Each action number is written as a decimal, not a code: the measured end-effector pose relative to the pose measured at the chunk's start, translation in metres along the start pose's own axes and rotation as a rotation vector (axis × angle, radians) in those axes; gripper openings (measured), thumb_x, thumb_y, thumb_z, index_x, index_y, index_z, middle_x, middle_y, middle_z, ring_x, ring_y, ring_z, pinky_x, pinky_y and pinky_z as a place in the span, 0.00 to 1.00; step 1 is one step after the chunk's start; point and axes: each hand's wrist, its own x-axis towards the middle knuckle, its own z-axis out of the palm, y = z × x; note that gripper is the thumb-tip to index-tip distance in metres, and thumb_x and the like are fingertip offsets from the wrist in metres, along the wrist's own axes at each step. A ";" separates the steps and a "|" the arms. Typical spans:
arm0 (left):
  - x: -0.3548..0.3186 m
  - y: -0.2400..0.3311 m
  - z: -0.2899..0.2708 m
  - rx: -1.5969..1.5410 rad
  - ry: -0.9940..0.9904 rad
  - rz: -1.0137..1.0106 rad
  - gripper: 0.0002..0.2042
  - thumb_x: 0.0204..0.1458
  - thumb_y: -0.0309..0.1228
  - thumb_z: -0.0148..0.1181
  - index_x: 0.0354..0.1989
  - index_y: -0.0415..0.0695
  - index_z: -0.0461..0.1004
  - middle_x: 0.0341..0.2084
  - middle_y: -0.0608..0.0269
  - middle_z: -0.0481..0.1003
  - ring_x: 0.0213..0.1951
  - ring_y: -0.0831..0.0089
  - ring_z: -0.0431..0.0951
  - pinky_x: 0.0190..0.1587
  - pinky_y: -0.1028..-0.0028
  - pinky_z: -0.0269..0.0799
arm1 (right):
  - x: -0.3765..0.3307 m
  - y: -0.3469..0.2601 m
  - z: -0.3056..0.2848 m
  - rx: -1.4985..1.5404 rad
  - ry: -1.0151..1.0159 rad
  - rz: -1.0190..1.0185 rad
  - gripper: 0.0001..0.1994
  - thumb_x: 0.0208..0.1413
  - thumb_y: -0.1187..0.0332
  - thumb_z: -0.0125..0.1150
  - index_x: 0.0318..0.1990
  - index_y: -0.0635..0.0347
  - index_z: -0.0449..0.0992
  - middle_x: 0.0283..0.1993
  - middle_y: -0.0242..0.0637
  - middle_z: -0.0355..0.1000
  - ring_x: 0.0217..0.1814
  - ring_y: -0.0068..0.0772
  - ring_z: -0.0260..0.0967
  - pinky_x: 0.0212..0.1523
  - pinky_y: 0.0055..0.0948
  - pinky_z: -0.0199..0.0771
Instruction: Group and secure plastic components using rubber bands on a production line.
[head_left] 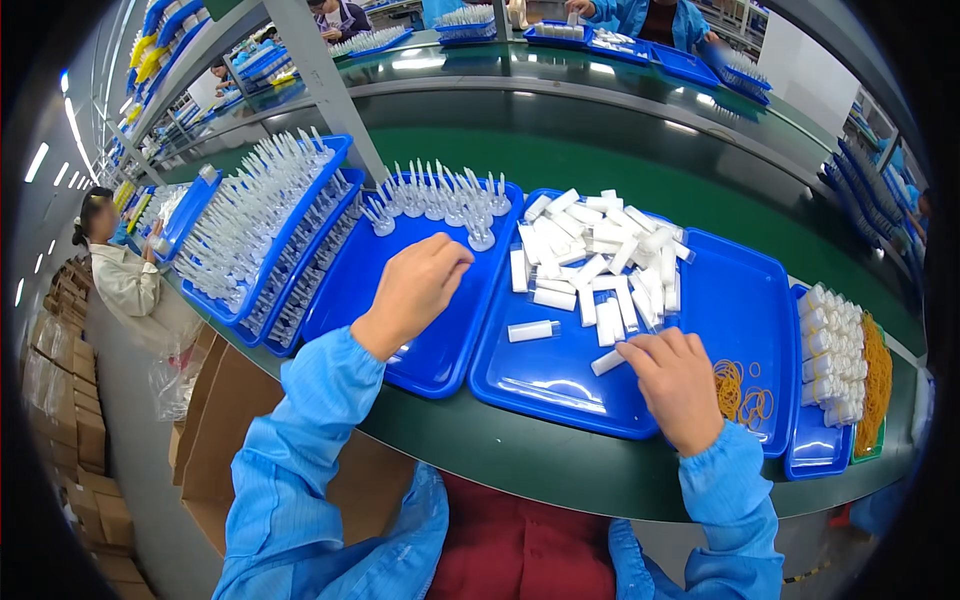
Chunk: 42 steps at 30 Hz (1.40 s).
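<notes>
My left hand (415, 288) hangs over the left part of a blue tray (440, 360), its fingers curled together. Whatever they may hold is hidden. Just beyond its fingertips stand clear plastic pieces with a round base and a tapered tip (481, 238). Over the middle blue tray (530, 400), the thumb and fingers of my right hand (682, 388) close on the near end of a short white cylinder (606, 363). Farther back in that tray lies a loose heap of similar white cylinders (600, 250) with clear ends. One more cylinder (533, 331) lies apart.
Stacked blue trays (335, 160) of upright clear pieces stand at left. To the right are a tray (735, 260) with yellow rubber bands (735, 392), bundled white cylinders (832, 350) and more bands (873, 380). Behind runs a green belt (570, 160); co-workers sit beyond it.
</notes>
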 end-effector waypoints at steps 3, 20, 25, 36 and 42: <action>0.020 -0.014 0.015 0.080 -0.088 0.201 0.06 0.51 0.23 0.63 0.37 0.43 0.75 0.32 0.58 0.74 0.35 0.59 0.79 0.36 0.63 0.75 | 0.008 0.004 0.019 -0.106 -0.109 -0.076 0.09 0.50 0.71 0.58 0.39 0.58 0.79 0.38 0.35 0.74 0.45 0.35 0.68 0.47 0.35 0.66; 0.001 0.054 -0.028 -0.433 -0.132 -0.104 0.09 0.51 0.18 0.63 0.40 0.42 0.78 0.38 0.56 0.77 0.40 0.57 0.79 0.44 0.65 0.74 | -0.021 -0.026 0.001 1.166 0.008 0.700 0.12 0.64 0.66 0.64 0.51 0.61 0.77 0.40 0.28 0.76 0.38 0.17 0.68 0.39 0.23 0.69; -0.047 0.127 -0.037 -1.068 -0.335 -0.334 0.13 0.47 0.18 0.72 0.41 0.41 0.80 0.43 0.58 0.78 0.47 0.67 0.78 0.54 0.68 0.72 | -0.011 -0.043 0.013 1.524 0.159 0.901 0.12 0.70 0.62 0.54 0.48 0.62 0.76 0.40 0.32 0.75 0.37 0.18 0.67 0.40 0.21 0.67; -0.079 0.169 -0.018 -1.369 -0.256 -0.462 0.11 0.53 0.16 0.66 0.45 0.38 0.78 0.46 0.49 0.79 0.47 0.63 0.81 0.52 0.68 0.77 | -0.017 -0.042 0.023 1.388 0.163 0.745 0.16 0.71 0.62 0.50 0.30 0.60 0.71 0.28 0.29 0.68 0.30 0.17 0.61 0.32 0.23 0.60; -0.088 0.172 -0.010 -1.292 -0.146 -0.407 0.11 0.53 0.19 0.67 0.44 0.41 0.79 0.44 0.58 0.81 0.42 0.67 0.81 0.40 0.72 0.74 | -0.018 -0.045 0.018 1.021 0.195 0.455 0.11 0.62 0.69 0.60 0.27 0.62 0.75 0.26 0.35 0.68 0.27 0.28 0.63 0.29 0.29 0.61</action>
